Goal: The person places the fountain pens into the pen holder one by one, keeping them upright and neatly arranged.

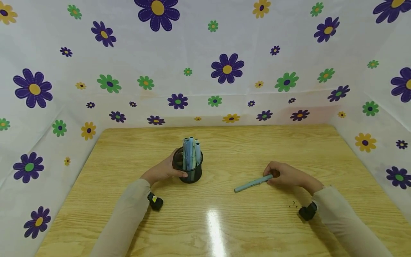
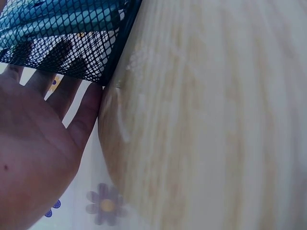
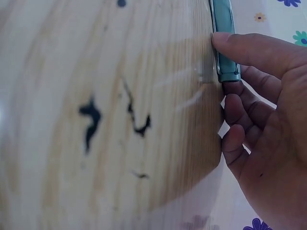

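Observation:
Left of the table's middle stands a black mesh pen cup (image 1: 194,176), upright and filled with several light blue pens (image 1: 191,153). My left hand (image 1: 167,169) grips the cup from its left side, thumb across the front. The left wrist view has the palm (image 2: 38,139) below the mesh wall (image 2: 93,55), fingers reaching behind it. To the right, my right hand (image 1: 286,175) pinches one end of a blue-green pen (image 1: 252,184) that lies low over the table, pointing left. In the right wrist view the thumb presses the pen (image 3: 228,57) by its clip.
The wooden table (image 1: 218,142) carries small dark marks (image 1: 293,203) near the right wrist. A white flowered sheet (image 1: 192,46) hangs behind and at both sides. Small black wrist cameras sit on the left wrist (image 1: 155,202) and right wrist (image 1: 307,212).

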Demonstrator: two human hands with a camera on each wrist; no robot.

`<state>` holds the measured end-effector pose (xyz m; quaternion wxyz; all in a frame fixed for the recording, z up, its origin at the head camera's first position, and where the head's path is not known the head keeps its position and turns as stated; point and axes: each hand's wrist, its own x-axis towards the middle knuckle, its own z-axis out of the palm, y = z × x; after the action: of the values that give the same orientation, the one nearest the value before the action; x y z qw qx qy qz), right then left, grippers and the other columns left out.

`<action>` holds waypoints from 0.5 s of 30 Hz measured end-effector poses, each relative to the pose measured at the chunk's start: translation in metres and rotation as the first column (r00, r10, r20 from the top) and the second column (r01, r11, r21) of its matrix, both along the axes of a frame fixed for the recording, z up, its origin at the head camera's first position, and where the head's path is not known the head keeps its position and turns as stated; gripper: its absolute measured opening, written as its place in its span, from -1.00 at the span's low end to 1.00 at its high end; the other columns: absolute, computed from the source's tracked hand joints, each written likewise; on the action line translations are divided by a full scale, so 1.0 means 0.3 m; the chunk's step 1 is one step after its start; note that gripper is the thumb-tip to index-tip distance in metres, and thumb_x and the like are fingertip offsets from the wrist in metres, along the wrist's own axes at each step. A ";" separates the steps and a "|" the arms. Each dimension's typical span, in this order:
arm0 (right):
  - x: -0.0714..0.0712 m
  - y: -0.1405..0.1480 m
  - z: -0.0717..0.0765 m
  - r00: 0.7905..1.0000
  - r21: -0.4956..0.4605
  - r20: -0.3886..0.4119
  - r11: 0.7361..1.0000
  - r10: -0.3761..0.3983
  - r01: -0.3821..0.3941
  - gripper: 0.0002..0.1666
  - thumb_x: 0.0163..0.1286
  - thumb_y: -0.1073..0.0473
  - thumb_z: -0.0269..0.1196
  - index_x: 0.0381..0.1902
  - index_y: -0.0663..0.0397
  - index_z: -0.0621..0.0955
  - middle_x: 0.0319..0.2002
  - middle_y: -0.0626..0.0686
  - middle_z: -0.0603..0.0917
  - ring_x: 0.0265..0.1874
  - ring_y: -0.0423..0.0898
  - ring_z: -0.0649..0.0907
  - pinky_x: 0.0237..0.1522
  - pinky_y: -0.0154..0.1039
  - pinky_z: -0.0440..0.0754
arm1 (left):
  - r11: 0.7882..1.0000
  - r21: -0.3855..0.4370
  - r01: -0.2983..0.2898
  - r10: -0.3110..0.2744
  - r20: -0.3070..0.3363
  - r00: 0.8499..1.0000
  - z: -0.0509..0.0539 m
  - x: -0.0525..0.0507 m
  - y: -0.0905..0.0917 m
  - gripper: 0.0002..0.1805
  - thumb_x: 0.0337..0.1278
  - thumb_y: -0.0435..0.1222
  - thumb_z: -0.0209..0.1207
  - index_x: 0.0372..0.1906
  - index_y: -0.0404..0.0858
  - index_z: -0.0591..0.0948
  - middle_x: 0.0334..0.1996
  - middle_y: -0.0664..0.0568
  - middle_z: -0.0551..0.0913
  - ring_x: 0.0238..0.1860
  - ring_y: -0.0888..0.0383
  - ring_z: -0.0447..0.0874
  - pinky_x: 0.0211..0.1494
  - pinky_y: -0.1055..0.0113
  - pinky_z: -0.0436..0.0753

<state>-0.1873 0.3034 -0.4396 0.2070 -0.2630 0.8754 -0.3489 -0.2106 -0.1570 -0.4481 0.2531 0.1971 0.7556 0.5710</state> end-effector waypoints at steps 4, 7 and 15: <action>0.001 -0.002 0.002 1.000 0.013 -0.005 1.000 -0.001 0.001 -0.75 0.29 0.23 0.30 -0.13 0.18 0.53 -0.20 0.07 0.60 -0.33 -0.32 0.49 -0.25 -0.41 0.51 | 1.000 -0.009 -0.001 0.001 0.003 1.000 -0.001 0.000 -0.004 0.19 -0.09 -0.23 0.45 0.51 -0.08 -0.14 0.49 -0.14 0.05 0.50 -0.17 0.02 0.52 -0.14 0.01; 0.004 -0.005 0.011 1.000 0.020 -0.013 1.000 -0.004 0.004 -0.77 0.29 0.21 0.30 -0.14 0.17 0.54 -0.21 0.05 0.60 -0.32 -0.32 0.50 -0.24 -0.40 0.51 | 1.000 -0.013 -0.003 0.003 0.000 1.000 -0.004 -0.001 -0.005 0.19 -0.09 -0.22 0.45 0.51 -0.08 -0.14 0.49 -0.14 0.06 0.50 -0.16 0.03 0.52 -0.14 0.01; 0.010 -0.009 0.058 1.000 0.053 -0.026 0.999 -0.010 0.011 -0.83 0.32 0.19 0.26 -0.16 0.11 0.56 -0.28 -0.03 0.63 -0.36 -0.33 0.49 -0.29 -0.38 0.50 | 1.000 -0.015 -0.007 0.007 0.002 1.000 -0.006 -0.004 -0.002 0.18 -0.11 -0.23 0.46 0.51 -0.08 -0.12 0.48 -0.12 0.07 0.50 -0.14 0.03 0.53 -0.12 -0.01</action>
<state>-0.1844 0.3007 -0.4222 0.2007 -0.2571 0.8883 -0.3232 -0.2119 -0.1575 -0.4499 0.2533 0.1919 0.7603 0.5665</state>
